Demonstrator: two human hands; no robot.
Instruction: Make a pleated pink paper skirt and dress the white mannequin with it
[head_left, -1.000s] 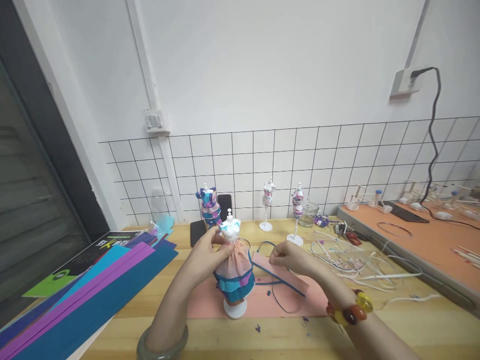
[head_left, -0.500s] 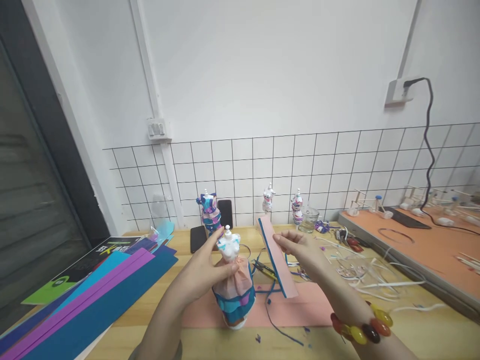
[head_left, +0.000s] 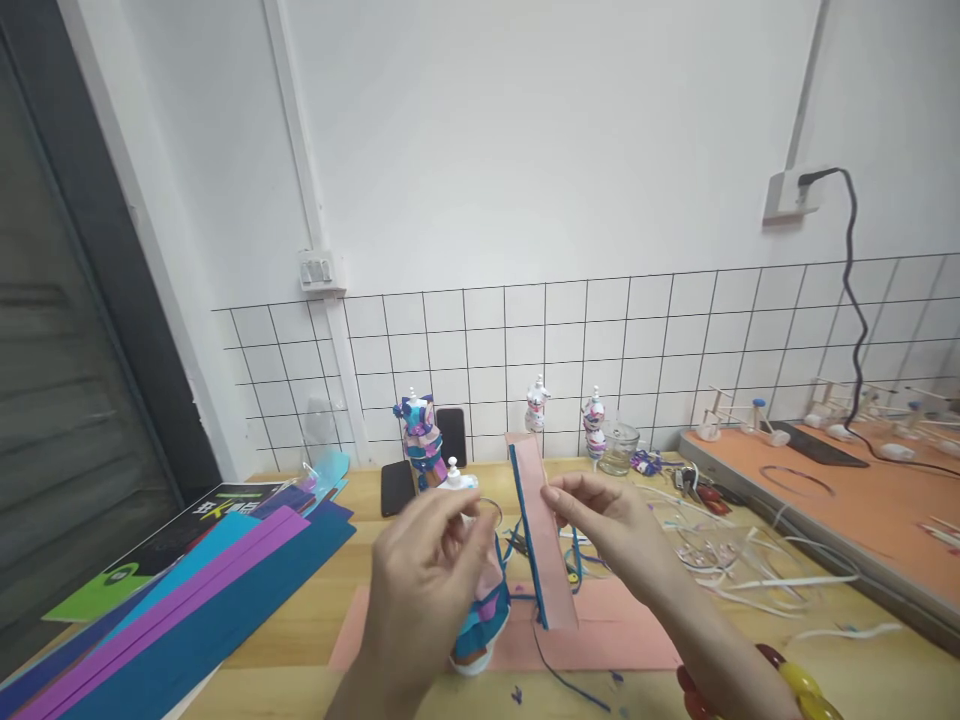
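My right hand (head_left: 611, 520) pinches the right edge of a pink paper strip (head_left: 551, 540) between thumb and fingertips. The strip has a blue band along its left edge and is held up, tilted. My left hand (head_left: 431, 575) is raised in front of a small mannequin figure (head_left: 480, 640), its fingers curled but apart, with nothing seen in them. That figure stands upright in layers of pink, teal and blue paper; my hand hides much of its body, and its white top (head_left: 454, 475) shows above. Beneath the strip lies a pink paper sheet (head_left: 615, 625).
Coloured paper sheets (head_left: 247, 570) are stacked at left. Along the wall are a dressed figure (head_left: 424, 440), two smaller figures, phones (head_left: 397, 488) and a glass cup (head_left: 619, 450). White strips (head_left: 772, 580) tangle at right, beside an orange board (head_left: 810, 490). Pliers lie behind the strip.
My left hand has let go of the figure and moved right, toward the strip. My right hand still holds the strip, now slightly lower and more upright.
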